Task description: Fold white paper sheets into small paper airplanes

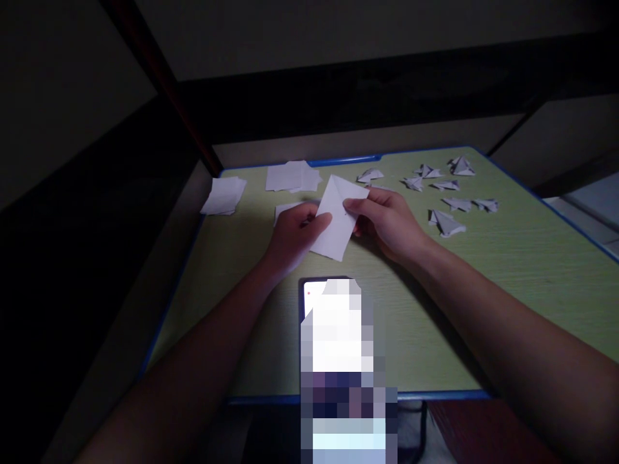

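A white sheet of paper (333, 229) with a crease near its top is held up over the table between my two hands. My left hand (296, 233) grips its left edge, thumb lying across the front. On the right edge, my right hand (387, 216) pinches the sheet with the thumb on the front face and the fingers mostly behind. Part of another white sheet (285, 211) shows behind my left hand. Below the hands lies a phone (314, 293) with a bright screen, largely covered by pixelation.
The green table (232, 309) has a blue edge. Stacks of white paper (225, 195) lie at the back left, with more loose sheets (287, 176) at the back middle. Several folded paper pieces (447, 222) are spread over the back right. A dark wall stands behind.
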The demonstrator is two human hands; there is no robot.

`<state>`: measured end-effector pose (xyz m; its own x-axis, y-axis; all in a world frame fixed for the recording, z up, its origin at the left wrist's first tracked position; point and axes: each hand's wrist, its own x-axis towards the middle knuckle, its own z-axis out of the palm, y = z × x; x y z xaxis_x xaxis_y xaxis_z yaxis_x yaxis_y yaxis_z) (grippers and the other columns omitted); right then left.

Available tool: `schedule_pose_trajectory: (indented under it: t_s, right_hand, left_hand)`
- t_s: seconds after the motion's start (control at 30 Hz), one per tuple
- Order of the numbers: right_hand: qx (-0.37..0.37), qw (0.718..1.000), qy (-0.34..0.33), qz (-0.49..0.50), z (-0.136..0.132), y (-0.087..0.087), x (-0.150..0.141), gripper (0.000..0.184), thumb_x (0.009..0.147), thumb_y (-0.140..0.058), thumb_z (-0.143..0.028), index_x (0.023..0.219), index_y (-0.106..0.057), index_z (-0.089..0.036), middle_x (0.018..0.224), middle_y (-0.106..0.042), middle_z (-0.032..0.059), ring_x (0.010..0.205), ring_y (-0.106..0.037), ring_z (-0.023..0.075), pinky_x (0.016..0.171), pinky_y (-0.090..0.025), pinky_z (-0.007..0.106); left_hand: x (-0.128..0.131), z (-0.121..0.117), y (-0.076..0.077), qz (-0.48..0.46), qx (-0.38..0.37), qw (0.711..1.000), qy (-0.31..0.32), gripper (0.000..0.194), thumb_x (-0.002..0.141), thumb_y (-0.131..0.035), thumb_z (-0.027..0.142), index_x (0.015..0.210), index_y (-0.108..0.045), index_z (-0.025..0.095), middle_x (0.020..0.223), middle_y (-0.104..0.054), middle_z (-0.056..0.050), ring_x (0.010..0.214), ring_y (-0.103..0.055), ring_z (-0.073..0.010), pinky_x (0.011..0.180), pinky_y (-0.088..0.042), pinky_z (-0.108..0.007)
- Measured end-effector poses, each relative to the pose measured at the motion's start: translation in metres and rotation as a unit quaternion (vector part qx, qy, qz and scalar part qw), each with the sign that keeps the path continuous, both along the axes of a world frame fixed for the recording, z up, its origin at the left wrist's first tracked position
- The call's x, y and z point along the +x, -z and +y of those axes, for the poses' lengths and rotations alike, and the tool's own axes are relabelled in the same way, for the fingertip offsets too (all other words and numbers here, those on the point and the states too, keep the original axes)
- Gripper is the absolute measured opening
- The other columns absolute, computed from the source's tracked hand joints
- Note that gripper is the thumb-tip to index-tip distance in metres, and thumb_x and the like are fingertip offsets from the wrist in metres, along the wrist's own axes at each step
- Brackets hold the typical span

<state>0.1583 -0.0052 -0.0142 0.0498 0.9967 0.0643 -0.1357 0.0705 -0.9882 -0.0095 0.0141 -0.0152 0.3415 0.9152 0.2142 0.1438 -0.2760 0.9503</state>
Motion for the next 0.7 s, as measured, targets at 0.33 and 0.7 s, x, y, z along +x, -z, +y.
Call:
schedule_pose_trajectory:
  t_s: [0.33,0.7]
  right_hand:
    - [-0.013,1.000,-0.006,0.019,0.000,-0.001,0.002,0.010,0.073,-0.068,-0.022,0.067,-0.062,-0.016,0.053,-0.056,-0.0014,0.044,-0.047,0.0081,0.042,-0.035,0.023]
    - [-0.009,0.999,0.032,0.038,0.003,0.003,0.001,0.011,0.072,-0.069,-0.022,0.065,-0.062,-0.018,0.054,-0.056,-0.0010,0.042,-0.045,0.0084,0.041,-0.032,0.025]
  left_hand:
    - [0.000,0.000,-0.001,0.025,0.001,1.000,-0.007,0.024,0.075,-0.059,0.037,0.063,-0.053,0.017,0.060,-0.051,0.003,0.057,-0.044,-0.0085,0.048,-0.031,-0.022]
    - [-0.024,-0.008,-0.041,0.014,-0.038,0.998,-0.047,0.019,0.088,-0.054,0.036,0.083,-0.058,0.017,0.072,-0.061,0.002,0.044,-0.046,-0.0055,0.040,-0.032,-0.022]
